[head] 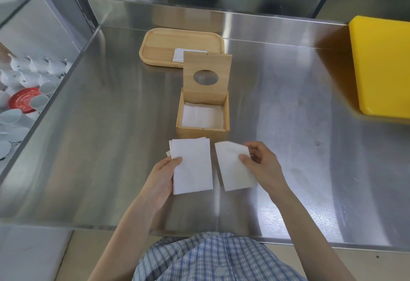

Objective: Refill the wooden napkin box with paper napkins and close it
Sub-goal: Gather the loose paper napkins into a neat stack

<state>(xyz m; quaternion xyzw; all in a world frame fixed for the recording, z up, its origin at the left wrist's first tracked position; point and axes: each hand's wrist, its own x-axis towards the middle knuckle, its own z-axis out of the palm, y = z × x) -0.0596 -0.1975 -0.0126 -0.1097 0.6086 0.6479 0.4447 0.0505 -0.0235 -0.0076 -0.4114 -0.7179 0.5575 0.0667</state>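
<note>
Left hand (163,175) has a grip on a small stack of napkins (192,166), thumb pressed on top near the left edge, with a few sheets peeking out behind. Right hand (263,165) pinches a single napkin (233,167), thumb on top, fingers tucked underneath where I can't see them. Both sit just in front of the wooden napkin box (203,123), not touching it.

The box stands on the steel desk (111,136) with its lid (207,74) flipped up, oval hole showing, and some white napkins (202,116) already lying inside. Behind the box there's a wooden tray (159,45) with more napkins (178,55), half blocked by the lid. Right of the box, well apart, a yellow board (383,67) is cut off by the frame. Left of the box, off the desk, blurry white cups (26,76). No readable writing anywhere.
</note>
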